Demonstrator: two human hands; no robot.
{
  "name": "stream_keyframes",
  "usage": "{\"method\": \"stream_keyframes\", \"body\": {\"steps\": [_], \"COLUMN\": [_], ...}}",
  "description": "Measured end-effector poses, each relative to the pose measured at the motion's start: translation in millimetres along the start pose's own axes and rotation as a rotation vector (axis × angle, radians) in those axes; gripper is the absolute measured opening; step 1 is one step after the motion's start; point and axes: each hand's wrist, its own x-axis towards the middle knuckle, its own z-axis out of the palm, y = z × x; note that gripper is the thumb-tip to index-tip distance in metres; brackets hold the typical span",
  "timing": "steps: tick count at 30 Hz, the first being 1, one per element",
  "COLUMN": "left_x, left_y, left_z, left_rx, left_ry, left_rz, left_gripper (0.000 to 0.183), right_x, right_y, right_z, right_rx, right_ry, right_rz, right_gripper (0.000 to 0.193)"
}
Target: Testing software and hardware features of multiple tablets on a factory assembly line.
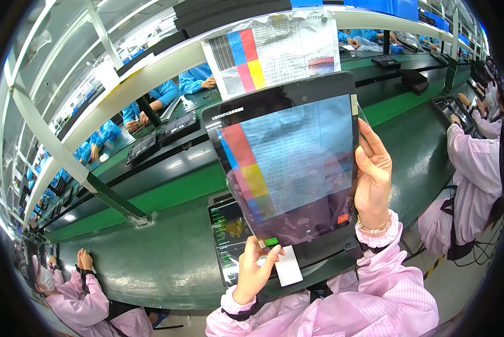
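I hold a black tablet (288, 163) up and tilted, its screen lit with a camera picture of a printed sheet. My right hand (372, 174) is closed on its right edge, fingers behind and thumb along the side. At the lower left corner my left hand (255, 271) grips the tablet, with the thumb close to a green button on the screen. A white slip (289, 266) shows below the tablet's lower edge. Straight behind the tablet hangs the printed sheet (285, 56), with colour blocks, text and a small picture. Partly covered, a second dark tablet (221, 224) with green lines of text lies on the bench.
The green workbench (151, 264) runs left and right beneath me. A white rail (168, 73) crosses above it. Beyond stands a conveyor line with black trays (176, 128) and people in blue. People in pink smocks sit at my left and right (473, 151).
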Motion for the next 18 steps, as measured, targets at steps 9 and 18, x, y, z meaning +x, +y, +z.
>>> {"method": "stream_keyframes", "body": {"steps": [9,18], "left_x": [2.2,3.5], "left_y": [-1.3,-3.3], "left_z": [0.4,0.3], "left_rx": [0.032,0.058], "left_ry": [0.031,0.058], "left_rz": [0.007,0.005], "left_gripper": [0.019,0.017], "right_x": [0.9,2.1], "right_y": [3.3,3.9], "right_z": [-0.7,-2.0], "right_rx": [0.016,0.02], "right_ry": [0.0,-0.004], "right_rz": [-0.012,-0.017], "right_gripper": [0.043,0.043]}}
